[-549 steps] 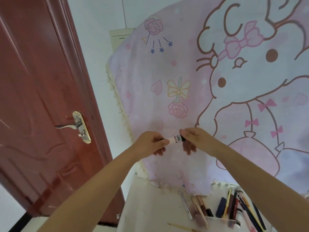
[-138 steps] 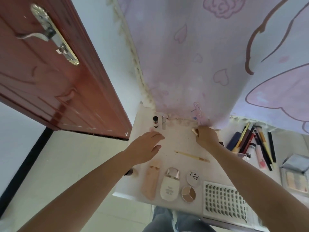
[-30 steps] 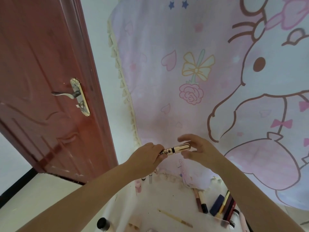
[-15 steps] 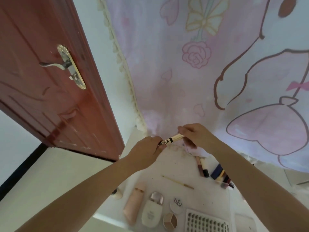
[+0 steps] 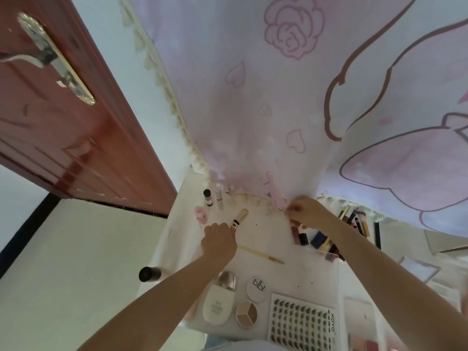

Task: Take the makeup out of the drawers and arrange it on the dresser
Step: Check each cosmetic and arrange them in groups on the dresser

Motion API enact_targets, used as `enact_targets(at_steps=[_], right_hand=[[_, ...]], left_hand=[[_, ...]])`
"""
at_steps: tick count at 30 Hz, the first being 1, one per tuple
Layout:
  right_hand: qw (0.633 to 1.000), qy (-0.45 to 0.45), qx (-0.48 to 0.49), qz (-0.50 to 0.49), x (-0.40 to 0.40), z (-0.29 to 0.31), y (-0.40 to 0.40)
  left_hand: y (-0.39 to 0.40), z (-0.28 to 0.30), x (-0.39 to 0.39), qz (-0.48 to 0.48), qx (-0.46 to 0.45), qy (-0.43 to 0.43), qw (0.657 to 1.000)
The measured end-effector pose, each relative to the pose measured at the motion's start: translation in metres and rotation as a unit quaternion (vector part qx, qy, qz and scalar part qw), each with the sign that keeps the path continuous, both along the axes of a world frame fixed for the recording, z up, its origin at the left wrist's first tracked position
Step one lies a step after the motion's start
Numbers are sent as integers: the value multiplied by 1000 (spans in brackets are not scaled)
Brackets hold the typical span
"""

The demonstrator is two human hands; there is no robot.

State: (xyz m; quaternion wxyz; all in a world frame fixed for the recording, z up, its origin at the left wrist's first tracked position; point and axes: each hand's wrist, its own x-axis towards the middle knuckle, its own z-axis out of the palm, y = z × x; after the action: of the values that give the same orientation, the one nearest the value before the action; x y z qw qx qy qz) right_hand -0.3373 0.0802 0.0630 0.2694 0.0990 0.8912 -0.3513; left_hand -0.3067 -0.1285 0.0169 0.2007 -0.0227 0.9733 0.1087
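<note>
A slim gold metal makeup tube lies tilted above the white bench, its lower end pinched in the grip of the left hand, whose fingers curl shut around it; whether the tube's far end touches the surface cannot be told. The right hand is at the back edge of the bench against the hem of the pink cartoon-printed cloth; its fingertips are bunched together, but blur hides whether they hold anything.

Behind the gold tube, a small black-capped bottle and a clear slender tube stand upright side by side, with a pink blob-shaped item just in front of them. Below the right hand, dark lipstick-like sticks lie close together, and further right is a cluster of pencils and brushes, partly hidden by the forearm. A thin wooden-handled brush lies across the middle.

Nearer the camera sit a white oval case with a silver top, a round white compact, a round three-shade palette and a white card of false lashes, the last cut off at the bottom edge. A black-capped bottle juts past the bench's left edge, half hidden by the left forearm. A red-brown door stands to the left.
</note>
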Motion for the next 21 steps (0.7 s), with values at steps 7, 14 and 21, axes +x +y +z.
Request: enact_targets(at_steps=[7, 14, 21], right_hand=[[973, 5, 225, 43, 22, -41, 13], [966, -20, 253, 39, 24, -64, 0], [942, -62, 321, 69, 18, -70, -6]], left_hand=[[24, -30, -11, -6, -14, -13, 1000], [12, -34, -18, 12, -44, -31, 998], [12, -34, -19, 21, 3, -60, 998]])
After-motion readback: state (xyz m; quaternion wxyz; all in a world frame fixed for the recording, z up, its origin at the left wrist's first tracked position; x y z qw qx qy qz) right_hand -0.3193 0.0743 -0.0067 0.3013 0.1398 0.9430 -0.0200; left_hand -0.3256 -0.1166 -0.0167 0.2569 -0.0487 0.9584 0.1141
